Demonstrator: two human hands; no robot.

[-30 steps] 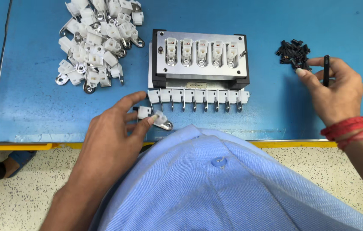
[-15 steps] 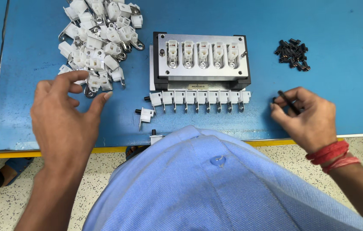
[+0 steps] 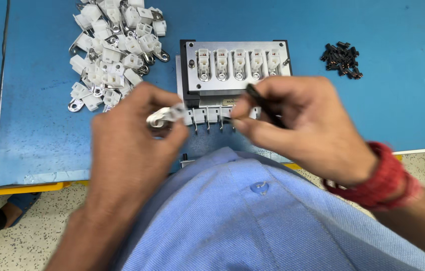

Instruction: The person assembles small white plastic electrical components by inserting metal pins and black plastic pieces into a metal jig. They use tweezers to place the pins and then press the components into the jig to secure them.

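**Meanwhile at the bench: two hands, one small part each**

Closest to the camera, a light blue shirt [image 3: 252, 221] fills the bottom of the view. Just beyond it, the left hand [image 3: 127, 135] pinches a white plastic connector with a metal ring lug [image 3: 164, 116] between thumb and fingertips, held above the table's near edge. At about three o'clock from it, the right hand [image 3: 297, 125], a red thread band [image 3: 383, 175] at its wrist, grips a slim black pin [image 3: 262, 103] in closed fingers, its tip angled toward the connector; the two pieces sit near each other but apart.

Behind the hands, on the blue table [image 3: 398, 100], a row of white connectors with thin pins [image 3: 207, 116] lines the front of a metal fixture block [image 3: 237, 68], partly hidden by the fingers. All five visible slots on the block's top hold white pieces.

Farther out, at eleven o'clock, a large heap of loose white connectors [image 3: 114, 50] lies waiting, and at one o'clock a small pile of black pins [image 3: 343, 59]. Judging by that heap, most of the stock remains unhandled, while the fixture looks fully loaded.
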